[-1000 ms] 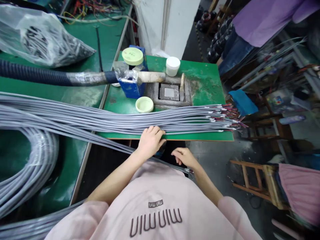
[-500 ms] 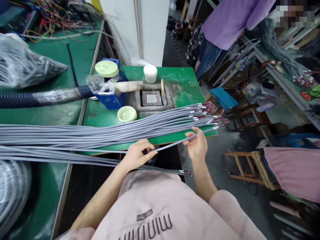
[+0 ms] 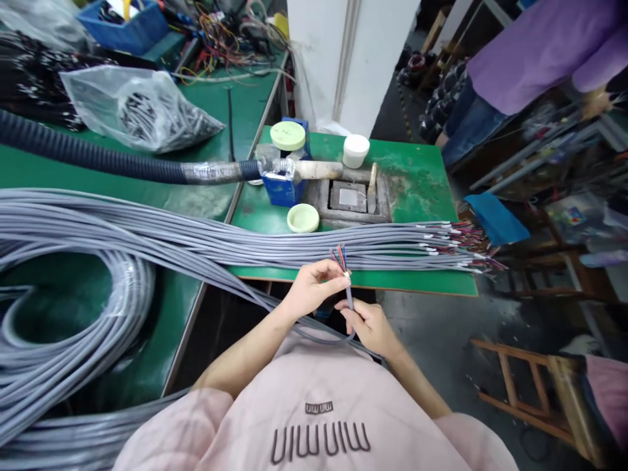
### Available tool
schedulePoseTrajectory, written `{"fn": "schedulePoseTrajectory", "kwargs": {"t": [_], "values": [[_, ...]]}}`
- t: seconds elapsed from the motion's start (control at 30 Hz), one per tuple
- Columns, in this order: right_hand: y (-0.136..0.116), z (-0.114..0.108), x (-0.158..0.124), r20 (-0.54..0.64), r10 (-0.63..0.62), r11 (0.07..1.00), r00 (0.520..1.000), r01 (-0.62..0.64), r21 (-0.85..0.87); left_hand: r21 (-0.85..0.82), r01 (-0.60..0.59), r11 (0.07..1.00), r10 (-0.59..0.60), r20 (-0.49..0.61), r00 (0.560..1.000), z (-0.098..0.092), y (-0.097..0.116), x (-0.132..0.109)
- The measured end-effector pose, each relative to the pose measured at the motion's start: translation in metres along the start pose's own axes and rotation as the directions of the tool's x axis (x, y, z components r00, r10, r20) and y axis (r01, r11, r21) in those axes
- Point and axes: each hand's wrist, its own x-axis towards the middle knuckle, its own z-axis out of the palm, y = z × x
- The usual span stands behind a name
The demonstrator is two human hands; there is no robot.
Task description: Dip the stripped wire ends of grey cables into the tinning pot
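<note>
Grey cable (image 3: 350, 298), a single length, stands nearly upright between the 2 hands in the head view, just off the near edge of the green bench (image 3: 417, 183). Its bared coloured wires (image 3: 340, 255) fan out at the top, above a white band (image 3: 347, 274), and below the hands the sheath bends sharply back to the left.

That bend is probably the main risk: the sheath looks springy, so a loosened grip could let the end flick away or drop past the bench edge. The loose wires seem apt to catch on the cable bundle (image 3: 275, 247) lying just behind them, or to bend if fingers press on them. A tug on the trailing length might also drag neighbouring cables out of line.

The left hand (image 3: 316, 286) is nearly closed, thumb and fingers pinching the grey cable at the white band, right under the wires. The right hand (image 3: 369, 324) is loosely curled, its thumb and fingers around the sheath lower down, near the bend; how firmly it presses, I cannot tell.
</note>
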Motion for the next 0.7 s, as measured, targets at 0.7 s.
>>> {"fn": "schedulePoseTrajectory", "kwargs": {"t": [0.7], "values": [[-0.015, 0.002, 0.008, -0.119, 0.07, 0.997, 0.99, -0.066, 0.043, -0.189, -0.003, 0.982, -0.035, -0.198, 0.979, -0.008, -0.006, 0.005]]}}
